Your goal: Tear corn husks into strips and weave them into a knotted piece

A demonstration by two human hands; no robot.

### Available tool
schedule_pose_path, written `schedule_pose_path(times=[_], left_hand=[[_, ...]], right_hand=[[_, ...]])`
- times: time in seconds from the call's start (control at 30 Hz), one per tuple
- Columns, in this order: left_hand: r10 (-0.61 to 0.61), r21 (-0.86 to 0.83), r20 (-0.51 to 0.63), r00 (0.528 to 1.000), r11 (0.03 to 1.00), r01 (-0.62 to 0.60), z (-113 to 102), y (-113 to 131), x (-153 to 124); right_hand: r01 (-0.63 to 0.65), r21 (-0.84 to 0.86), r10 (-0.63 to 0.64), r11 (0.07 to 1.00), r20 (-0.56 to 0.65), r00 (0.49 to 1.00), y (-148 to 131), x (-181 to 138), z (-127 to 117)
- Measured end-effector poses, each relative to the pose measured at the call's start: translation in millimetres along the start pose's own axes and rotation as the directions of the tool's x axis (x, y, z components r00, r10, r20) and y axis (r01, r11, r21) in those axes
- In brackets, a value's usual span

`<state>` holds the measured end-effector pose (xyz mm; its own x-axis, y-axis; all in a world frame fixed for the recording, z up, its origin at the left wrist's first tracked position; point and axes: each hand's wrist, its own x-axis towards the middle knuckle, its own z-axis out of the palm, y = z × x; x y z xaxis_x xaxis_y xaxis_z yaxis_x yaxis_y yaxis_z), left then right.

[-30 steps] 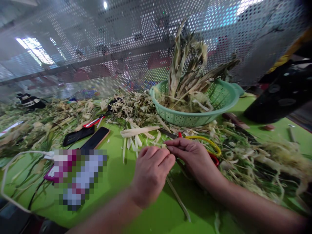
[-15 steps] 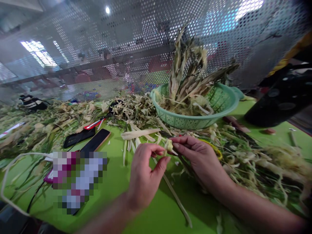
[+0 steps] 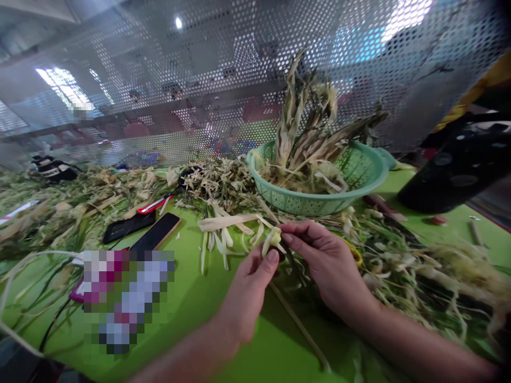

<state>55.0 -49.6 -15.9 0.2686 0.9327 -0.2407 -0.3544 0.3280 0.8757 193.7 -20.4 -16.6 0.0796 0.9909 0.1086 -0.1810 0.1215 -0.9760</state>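
A small pale-yellow knotted piece of corn husk (image 3: 273, 236) is held up between my two hands. My left hand (image 3: 252, 279) is closed, its thumb pressed on the lower left side of the piece. From the right, my right hand (image 3: 329, 263) pinches it with thumb and fingertips; the exact grip is partly hidden. Below them, a long thin pale strip (image 3: 301, 327) slants over the green table (image 3: 187, 319). Cream strips of corn husk (image 3: 225, 226) are spread just beyond my left hand.
A green plastic basket (image 3: 311, 202) at the back holds dry corn husks (image 3: 291, 127). Husk scraps (image 3: 217, 178) are heaped along the back, left and right. Phones (image 3: 155, 234), a red cutter (image 3: 155, 204) and a white cable (image 3: 10, 298) lie at left. A black container (image 3: 451, 170) leans at right.
My left hand has moved up and right, and its thumb now presses on the husk piece. My right hand stays nearly in place. The long strip's lower end has shifted slightly right.
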Motion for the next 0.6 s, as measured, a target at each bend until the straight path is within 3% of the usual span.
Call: schedule_pose_path(times=[0.13, 0.3, 0.47, 0.6], left_hand=[[-0.073, -0.140, -0.012, 0.997, 0.988, 0.070, -2.4, -4.3, 4.1], [-0.118, -0.303, 0.031, 0.993, 0.945, 0.122, -2.2, -8.7, 6.2], [-0.134, -0.349, 0.068, 0.989, 0.925, 0.149, 3.9, -9.3, 4.8], [-0.139, -0.280, 0.112, 0.984, 0.946, 0.166, 5.6, -10.1, 2.3]], right_hand=[[0.029, -0.103, -0.029, 0.994, 0.003, 1.000, -1.6, -2.5, 2.8], [-0.011, -0.054, 0.010, 0.998, -0.024, 1.000, -3.1, -1.8, 5.1], [-0.003, -0.050, 0.003, 0.999, -0.019, 1.000, -1.1, -2.1, 5.8], [-0.056, -0.013, 0.056, 0.998, -0.026, 0.998, -2.0, -2.3, 4.7]])
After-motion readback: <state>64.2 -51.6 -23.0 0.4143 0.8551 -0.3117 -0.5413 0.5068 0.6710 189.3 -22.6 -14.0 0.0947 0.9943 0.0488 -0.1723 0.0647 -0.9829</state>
